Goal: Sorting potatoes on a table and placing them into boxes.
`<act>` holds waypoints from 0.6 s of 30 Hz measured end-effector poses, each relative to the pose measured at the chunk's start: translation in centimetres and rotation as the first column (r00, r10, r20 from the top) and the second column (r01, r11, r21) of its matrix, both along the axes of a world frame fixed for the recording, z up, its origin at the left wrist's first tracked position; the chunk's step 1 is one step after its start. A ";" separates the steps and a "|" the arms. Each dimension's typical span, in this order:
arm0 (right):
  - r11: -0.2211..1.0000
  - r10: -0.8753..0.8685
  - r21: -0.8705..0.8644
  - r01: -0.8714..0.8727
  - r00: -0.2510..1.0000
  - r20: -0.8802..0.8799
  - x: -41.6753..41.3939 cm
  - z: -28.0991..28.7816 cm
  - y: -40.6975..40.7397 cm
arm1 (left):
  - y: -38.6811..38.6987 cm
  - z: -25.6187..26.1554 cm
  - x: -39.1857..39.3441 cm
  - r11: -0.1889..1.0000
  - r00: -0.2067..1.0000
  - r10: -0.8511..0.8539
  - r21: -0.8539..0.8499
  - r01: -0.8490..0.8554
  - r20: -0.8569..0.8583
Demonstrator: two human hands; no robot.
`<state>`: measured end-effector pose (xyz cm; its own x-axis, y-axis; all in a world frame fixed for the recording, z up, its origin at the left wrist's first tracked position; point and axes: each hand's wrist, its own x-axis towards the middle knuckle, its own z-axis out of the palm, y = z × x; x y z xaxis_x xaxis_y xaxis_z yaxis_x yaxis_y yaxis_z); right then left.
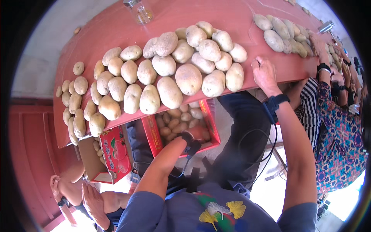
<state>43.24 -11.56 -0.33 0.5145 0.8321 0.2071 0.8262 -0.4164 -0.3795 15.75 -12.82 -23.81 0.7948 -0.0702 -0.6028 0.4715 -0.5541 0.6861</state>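
Note:
My left hand (199,133) reaches down into a red cardboard box (150,134) of potatoes below the table edge. It is blurred and in shadow there, so whether it grips a potato cannot be seen. My right hand (263,72) rests on the red tabletop (220,11) near its front edge, fingers curled in, no object visible in it. Left of it lies a heap of large potatoes (188,79), stacked in places. Further left the potatoes (109,107) get smaller, in loose groups, with the smallest (65,98) at the far left.
A glass jar (142,13) with a metal lid stands at the table's back. Another potato pile (285,34) lies to the right, with a co-worker's hand (318,47) beside it. A second box (117,153) holds potatoes at lower left, near another person's hands (94,200). A cable (274,145) hangs from my right wrist.

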 end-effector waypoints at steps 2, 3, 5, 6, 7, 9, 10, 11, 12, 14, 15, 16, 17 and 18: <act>0.999 0.003 0.046 -0.003 1.000 0.003 0.7 -0.5 -0.3 | -0.1 -0.5 0.0 0.994 0.991 0.112 -0.019 -0.111 0.069; 0.999 0.001 0.047 -0.002 1.000 0.008 0.7 -0.5 -0.4 | -0.2 -0.8 -0.3 0.975 0.967 0.221 -0.051 -0.216 0.126; 0.998 0.027 0.058 -0.024 0.998 -0.049 -0.5 -0.2 0.5 | -0.1 -3.9 -3.0 0.970 0.945 0.238 0.000 -0.244 0.225; 0.998 0.033 0.063 -0.030 0.998 -0.046 -0.9 0.0 0.8 | 0.2 -5.0 -3.4 0.967 0.915 0.229 0.035 -0.254 0.333; 0.998 0.017 0.066 -0.014 0.999 -0.044 -0.2 -0.2 0.3 | 0.5 -2.9 -1.8 0.972 0.914 0.212 0.022 -0.234 0.346; 0.996 0.012 0.085 -0.007 0.998 -0.059 0.3 -0.2 0.0 | 1.1 1.6 -0.2 0.988 0.977 0.097 0.099 -0.117 0.190; 0.996 0.015 0.087 -0.010 0.998 -0.060 0.2 -0.2 0.1 | 1.1 1.2 -0.2 0.988 0.977 0.099 0.102 -0.120 0.189; 0.995 0.022 0.102 -0.016 0.998 -0.056 0.2 -0.4 0.2 | 1.0 0.3 -0.2 0.985 0.988 0.129 0.107 -0.137 0.081; 0.993 0.021 0.114 -0.015 0.999 -0.051 0.3 -0.4 0.2 | 1.0 0.7 0.1 0.983 0.988 0.150 0.110 -0.147 -0.026; 0.995 0.012 0.095 -0.007 0.998 -0.055 0.3 0.0 0.1 | 1.2 1.9 -0.1 0.962 0.961 0.272 0.005 -0.272 -0.044; 0.997 0.016 0.079 -0.011 0.998 -0.066 0.0 0.1 0.2 | 1.3 2.7 -0.5 0.910 0.914 0.398 -0.092 -0.405 -0.082; 0.996 0.017 0.084 -0.011 0.997 -0.072 -0.2 0.1 0.2 | 1.7 2.6 -0.7 0.910 0.913 0.399 -0.085 -0.406 -0.085; 0.996 0.019 0.091 -0.012 0.997 -0.077 -0.4 0.1 0.3 | 2.5 2.4 -0.7 0.919 0.919 0.379 -0.076 -0.388 -0.105; 0.995 0.018 0.099 -0.010 0.997 -0.078 -0.3 0.1 0.3 | 3.0 2.6 -0.6 0.928 0.927 0.356 -0.068 -0.365 -0.120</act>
